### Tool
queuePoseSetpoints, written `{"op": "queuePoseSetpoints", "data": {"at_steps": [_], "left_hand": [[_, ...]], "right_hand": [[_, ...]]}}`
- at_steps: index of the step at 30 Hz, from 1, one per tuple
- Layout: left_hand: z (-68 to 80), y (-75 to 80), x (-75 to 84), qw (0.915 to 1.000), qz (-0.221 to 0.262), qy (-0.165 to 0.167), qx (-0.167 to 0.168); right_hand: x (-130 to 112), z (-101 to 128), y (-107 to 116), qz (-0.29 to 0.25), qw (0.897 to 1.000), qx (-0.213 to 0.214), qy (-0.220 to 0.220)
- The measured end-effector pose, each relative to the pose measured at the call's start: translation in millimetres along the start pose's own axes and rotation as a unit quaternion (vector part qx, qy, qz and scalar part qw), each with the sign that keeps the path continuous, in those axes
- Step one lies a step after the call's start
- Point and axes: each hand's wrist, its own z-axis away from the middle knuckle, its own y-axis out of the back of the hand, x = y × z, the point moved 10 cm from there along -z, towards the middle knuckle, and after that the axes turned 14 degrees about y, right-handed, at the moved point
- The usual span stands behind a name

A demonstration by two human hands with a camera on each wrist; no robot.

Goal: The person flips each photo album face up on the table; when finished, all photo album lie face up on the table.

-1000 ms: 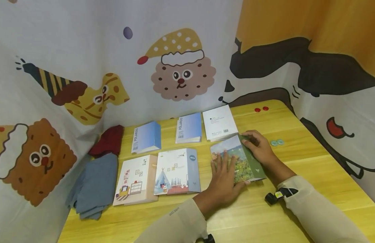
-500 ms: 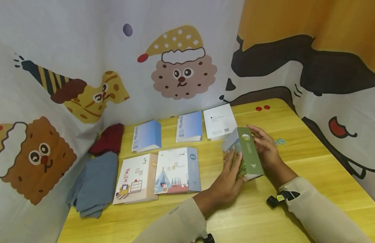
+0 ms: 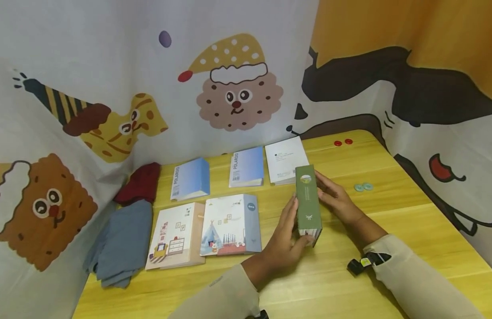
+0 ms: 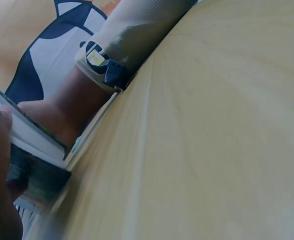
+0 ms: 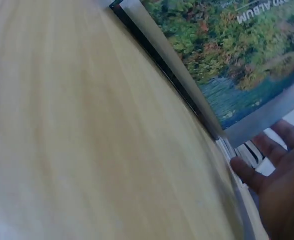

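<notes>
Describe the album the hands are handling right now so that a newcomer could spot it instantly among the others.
On the yellow wooden table, six photo albums lie in two rows. At the right end of the front row, the green album stands on edge between the left hand and the right hand. It alone is upright, green spine up, with a landscape cover; its neighbours lie flat and are blue, white or pastel.
</notes>
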Motion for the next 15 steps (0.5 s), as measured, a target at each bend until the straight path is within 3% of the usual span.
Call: {"op": "queuePoseSetpoints", "data": {"at_steps": [5,9,12,15], "left_hand": [[8.4,11.6,-4.9,0.9955,0.093,0.019,0.009],[12.0,16.2,-16.0,0.9831,0.165,0.076,0.02],[14.3,20.1,-25.4,0.9797,0.149,0.126,0.046],[16.3,23.1,-31.6,0.9803,0.086,0.165,0.066]], "right_hand": [[9,3,-8,0.078,0.995,-0.059,-0.026],[13,5,-10,0.104,0.991,-0.073,-0.043],[14,4,-10,0.149,0.985,-0.076,-0.041],[18,5,-9,0.199,0.975,-0.081,-0.054]]}}
